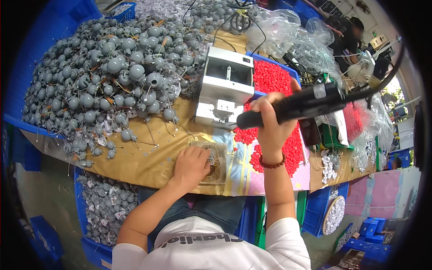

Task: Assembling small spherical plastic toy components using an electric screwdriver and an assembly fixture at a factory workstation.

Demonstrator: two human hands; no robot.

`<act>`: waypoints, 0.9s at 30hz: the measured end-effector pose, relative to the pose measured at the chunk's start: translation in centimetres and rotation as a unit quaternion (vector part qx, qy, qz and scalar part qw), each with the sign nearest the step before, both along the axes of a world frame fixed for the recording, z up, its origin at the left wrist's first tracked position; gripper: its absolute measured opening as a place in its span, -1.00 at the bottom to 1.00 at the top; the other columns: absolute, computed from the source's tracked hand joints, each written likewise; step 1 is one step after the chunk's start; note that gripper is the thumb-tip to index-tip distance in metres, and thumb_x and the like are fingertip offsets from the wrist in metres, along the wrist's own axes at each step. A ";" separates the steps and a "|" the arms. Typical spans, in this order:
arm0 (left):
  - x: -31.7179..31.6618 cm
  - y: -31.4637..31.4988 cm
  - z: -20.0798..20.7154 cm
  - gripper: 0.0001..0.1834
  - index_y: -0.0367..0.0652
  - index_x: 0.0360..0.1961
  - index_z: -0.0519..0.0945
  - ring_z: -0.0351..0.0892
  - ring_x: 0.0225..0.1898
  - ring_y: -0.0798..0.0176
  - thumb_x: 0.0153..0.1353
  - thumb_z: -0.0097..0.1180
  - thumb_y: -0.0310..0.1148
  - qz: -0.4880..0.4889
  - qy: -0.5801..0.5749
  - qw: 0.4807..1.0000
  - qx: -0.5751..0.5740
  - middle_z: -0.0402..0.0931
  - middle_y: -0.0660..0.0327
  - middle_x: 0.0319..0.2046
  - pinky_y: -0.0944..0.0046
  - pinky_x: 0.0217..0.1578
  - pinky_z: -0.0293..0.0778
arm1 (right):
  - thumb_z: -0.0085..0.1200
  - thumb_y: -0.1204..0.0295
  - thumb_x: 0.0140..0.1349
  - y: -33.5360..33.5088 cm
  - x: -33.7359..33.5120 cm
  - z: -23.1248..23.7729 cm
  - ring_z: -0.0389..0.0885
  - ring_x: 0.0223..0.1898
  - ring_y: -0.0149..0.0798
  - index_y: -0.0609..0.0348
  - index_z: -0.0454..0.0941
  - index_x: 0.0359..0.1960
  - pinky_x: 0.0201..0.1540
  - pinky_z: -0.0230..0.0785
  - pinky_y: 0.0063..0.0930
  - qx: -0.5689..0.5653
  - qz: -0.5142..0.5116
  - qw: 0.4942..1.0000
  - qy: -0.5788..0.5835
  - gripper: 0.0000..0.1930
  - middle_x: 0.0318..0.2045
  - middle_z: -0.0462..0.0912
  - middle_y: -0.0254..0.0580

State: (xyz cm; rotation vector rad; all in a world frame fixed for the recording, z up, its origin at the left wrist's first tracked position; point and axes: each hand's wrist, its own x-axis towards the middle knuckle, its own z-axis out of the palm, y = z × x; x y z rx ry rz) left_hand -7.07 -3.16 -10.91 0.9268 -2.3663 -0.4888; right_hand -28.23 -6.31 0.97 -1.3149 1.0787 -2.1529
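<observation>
My right hand [275, 128] is wrapped round a black electric screwdriver [310, 104], held nearly level above the table. Its cable leaves the right end and curves up; the left end points at a white box-shaped screw feeder [225, 85]. My left hand [192, 167] rests with bent fingers in a shallow clear tray [218, 176] at the table's front edge. Beside its fingertips shows a bit of a small grey part [211, 154]; what the fingers hold is mostly hidden.
A large heap of grey round plastic parts with wires [112, 76] covers the left side. Red small pieces [288, 153] lie behind and below my right hand, some in a blue bin [281, 63]. Plastic bags [310, 45] pile up at the back right, near another person [348, 38].
</observation>
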 end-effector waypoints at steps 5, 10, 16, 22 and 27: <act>-0.2 -0.1 -0.2 -0.58 -0.13 -0.05 0.61 0.54 -0.09 -0.01 0.01 0.38 -0.37 0.003 0.013 1.000 0.007 0.55 0.13 -0.23 0.02 -0.05 0.45 | 0.22 0.77 0.19 -3.7 1.3 0.1 0.61 -0.38 -0.43 0.26 0.25 0.29 -0.26 0.52 -0.50 0.033 0.074 0.996 0.023 -0.36 -0.36 0.58 -0.32; -0.1 -0.1 -0.3 -0.60 -0.14 -0.08 0.63 0.55 -0.09 -0.03 0.01 0.38 -0.37 0.006 0.010 1.000 0.006 0.56 0.12 -0.24 0.01 -0.05 0.46 | 0.28 0.66 0.20 -6.4 1.7 -1.2 0.65 -0.41 -0.42 0.32 0.30 0.27 -0.29 0.53 -0.51 0.139 0.063 0.986 0.062 -0.39 -0.37 0.63 -0.30; -0.2 -0.1 -0.5 -0.60 -0.14 -0.08 0.61 0.55 -0.11 -0.03 0.01 0.37 -0.37 0.008 0.018 1.000 0.005 0.55 0.12 -0.26 0.01 -0.08 0.45 | 0.21 0.67 0.16 -2.0 2.6 -2.9 0.63 -0.43 -0.40 0.40 0.22 0.37 -0.28 0.54 -0.47 0.209 0.081 0.973 0.046 -0.29 -0.41 0.62 -0.28; 0.1 -0.1 -0.5 -0.58 -0.12 -0.04 0.61 0.54 -0.06 0.04 0.03 0.33 -0.36 0.002 0.001 1.000 0.005 0.55 0.17 -0.20 0.03 -0.06 0.41 | 0.28 0.71 0.15 3.5 4.9 -2.8 0.59 -0.36 -0.47 0.27 0.42 -0.06 -0.27 0.47 -0.51 0.181 0.144 0.973 0.012 -0.64 -0.38 0.62 -0.33; -0.1 0.0 -0.4 -0.58 -0.11 -0.03 0.61 0.54 -0.05 0.06 0.03 0.32 -0.36 0.005 -0.009 1.000 0.011 0.55 0.19 -0.19 0.03 -0.05 0.40 | 0.27 0.73 0.15 4.0 5.0 -3.7 0.58 -0.38 -0.48 0.26 0.46 -0.14 -0.29 0.44 -0.52 0.156 0.132 0.978 0.027 -0.70 -0.39 0.61 -0.34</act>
